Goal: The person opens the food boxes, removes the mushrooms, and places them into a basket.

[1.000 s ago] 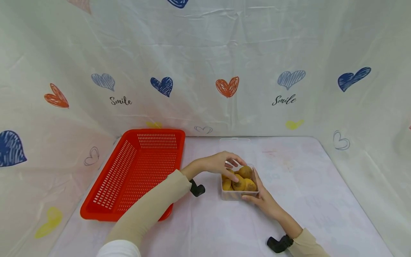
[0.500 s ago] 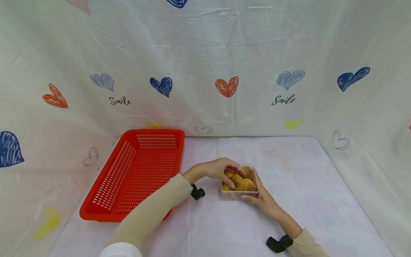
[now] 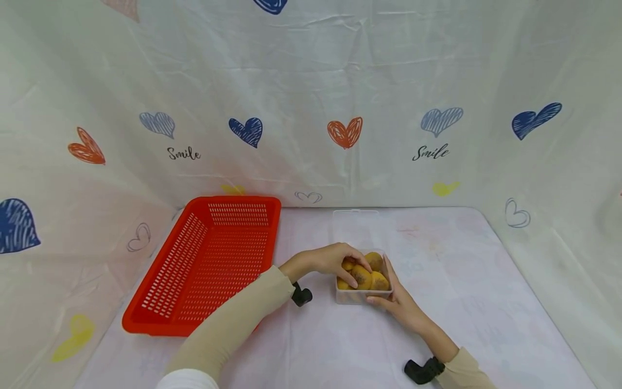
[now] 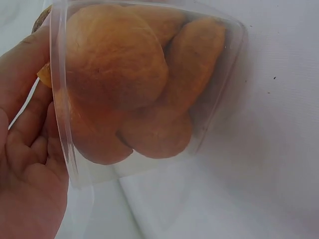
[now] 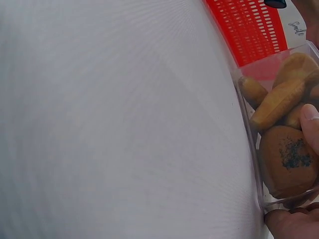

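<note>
Toward the middle of the table stands a clear plastic box [image 3: 351, 297] filled with several golden-brown bread buns. One bun [image 3: 362, 277], dotted with dark seeds on top, lies at the middle of the pile. My left hand [image 3: 332, 259] reaches in from the left and grips this bun between thumb and fingers. In the left wrist view, that hand [image 4: 30, 154] is at the box rim, its fingertips partly hidden. My right hand [image 3: 403, 303] holds the box at its near right corner, thumb on the front wall and fingers along the right side.
A red perforated basket [image 3: 228, 254] stands left of the box, with my left forearm [image 3: 238, 313] across its near right corner. Behind the box lies its transparent lid [image 3: 356, 224]. A white curtain [image 3: 291, 81] printed with hearts hangs behind the table.
My left hand has come down into the box, and its fingers have closed from a spread pose onto the bun. My right hand and the box have stayed put.
</note>
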Tool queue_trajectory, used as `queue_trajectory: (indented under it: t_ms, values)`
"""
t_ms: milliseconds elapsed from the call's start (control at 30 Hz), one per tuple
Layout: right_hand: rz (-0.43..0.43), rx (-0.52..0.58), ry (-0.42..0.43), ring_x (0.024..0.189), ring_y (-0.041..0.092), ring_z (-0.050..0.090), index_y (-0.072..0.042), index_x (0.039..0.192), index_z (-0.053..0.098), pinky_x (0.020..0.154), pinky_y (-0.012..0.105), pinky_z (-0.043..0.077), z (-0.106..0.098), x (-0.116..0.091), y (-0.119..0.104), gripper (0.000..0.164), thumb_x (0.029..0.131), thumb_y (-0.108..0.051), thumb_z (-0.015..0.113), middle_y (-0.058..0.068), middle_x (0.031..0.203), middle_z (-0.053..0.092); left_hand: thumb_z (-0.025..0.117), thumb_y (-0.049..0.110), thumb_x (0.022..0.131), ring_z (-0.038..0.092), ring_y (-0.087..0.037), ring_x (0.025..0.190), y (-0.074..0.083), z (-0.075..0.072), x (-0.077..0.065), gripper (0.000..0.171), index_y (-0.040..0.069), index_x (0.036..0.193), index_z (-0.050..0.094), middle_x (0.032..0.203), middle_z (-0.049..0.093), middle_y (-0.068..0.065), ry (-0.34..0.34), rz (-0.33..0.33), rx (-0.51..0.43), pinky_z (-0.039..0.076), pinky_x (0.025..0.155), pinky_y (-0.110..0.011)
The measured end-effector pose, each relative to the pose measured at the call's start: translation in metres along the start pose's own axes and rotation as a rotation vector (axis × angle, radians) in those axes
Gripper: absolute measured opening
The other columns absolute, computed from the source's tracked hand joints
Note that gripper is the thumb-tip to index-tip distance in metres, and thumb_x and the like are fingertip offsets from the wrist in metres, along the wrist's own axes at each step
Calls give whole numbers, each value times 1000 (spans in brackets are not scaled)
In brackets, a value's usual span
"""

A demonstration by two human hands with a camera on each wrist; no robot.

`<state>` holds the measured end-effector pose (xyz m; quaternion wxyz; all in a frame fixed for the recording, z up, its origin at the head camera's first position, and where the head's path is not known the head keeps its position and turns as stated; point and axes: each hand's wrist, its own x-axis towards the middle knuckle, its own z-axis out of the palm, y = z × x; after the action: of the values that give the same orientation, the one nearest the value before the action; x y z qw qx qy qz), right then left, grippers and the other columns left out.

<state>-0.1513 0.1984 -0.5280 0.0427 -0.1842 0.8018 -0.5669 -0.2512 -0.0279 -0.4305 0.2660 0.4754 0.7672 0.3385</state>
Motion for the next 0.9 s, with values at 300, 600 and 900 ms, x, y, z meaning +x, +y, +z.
queue_trajectory:
  t_ms: [300, 600, 900]
  values:
    - [4, 15, 3, 146, 46, 6, -20, 160, -11, 101, 9, 26, 1, -1, 1, 105, 94, -17, 71, 23, 164, -3, 79, 8, 85, 56, -2, 99, 2, 1, 0, 35, 6, 118, 68, 118, 67, -1, 4, -15, -26, 46, 93, -17]
    - [5, 13, 6, 146, 46, 7, -22, 160, -9, 97, 11, 34, 1, -1, 1, 103, 94, -15, 71, 23, 164, -4, 78, 6, 85, 55, -3, 98, 7, 1, -1, 34, 5, 117, 67, 116, 66, -2, 1, -16, -39, 46, 93, -18]
    - [21, 10, 1, 143, 43, 15, -20, 160, -10, 91, 15, 38, 0, -1, -1, 105, 94, -16, 71, 23, 164, -2, 77, 6, 86, 55, -3, 101, 12, -4, -4, 33, 6, 117, 67, 116, 67, -1, 3, -10, -11, 45, 96, -19]
